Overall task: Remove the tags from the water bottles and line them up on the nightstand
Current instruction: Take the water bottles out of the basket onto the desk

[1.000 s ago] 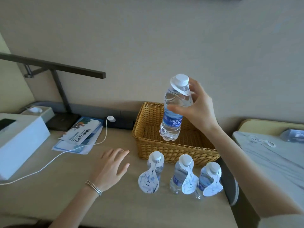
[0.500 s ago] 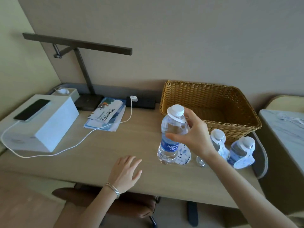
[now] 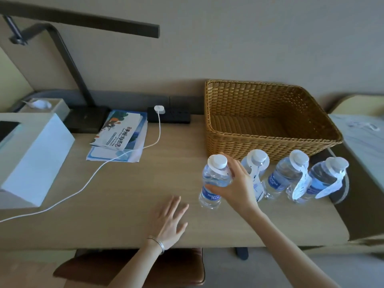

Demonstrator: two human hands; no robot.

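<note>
The water bottle [image 3: 214, 183] with the white cap is sitting upright at the left end of a row of four near the front right of the desk [image 3: 124, 194], and whether its base is touching the wood is hard to tell. The right hand [image 3: 239, 188] is gripping it from the right, thumb curling round the front above the blue label and fingers wrapping the shoulder. A white paper tag [image 3: 218, 171] is ringing its neck just under the cap. Just beside it to the right, the second bottle [image 3: 254, 165] is standing partly behind the hand, with the third bottle [image 3: 280, 177] and the fourth bottle [image 3: 322, 179] following on, each wearing a long tag hanging down its front. Behind the row, a wicker basket [image 3: 270, 146] is sitting against the wall. The left hand [image 3: 168, 221] is resting flat on the desk to the left of the gripped bottle, fingers spread and holding nothing, with a thin bracelet [image 3: 158, 243] circling the wrist. Further left, a white cable [image 3: 93, 175] is running from a plug [image 3: 159, 109] in a black power strip [image 3: 176, 117] across some leaflets [image 3: 120, 134] towards a white box [image 3: 31, 154]. A dark desk lamp [image 3: 62, 48] is reaching over that corner, and a brown chair [image 3: 124, 267] is showing under the desk edge.
</note>
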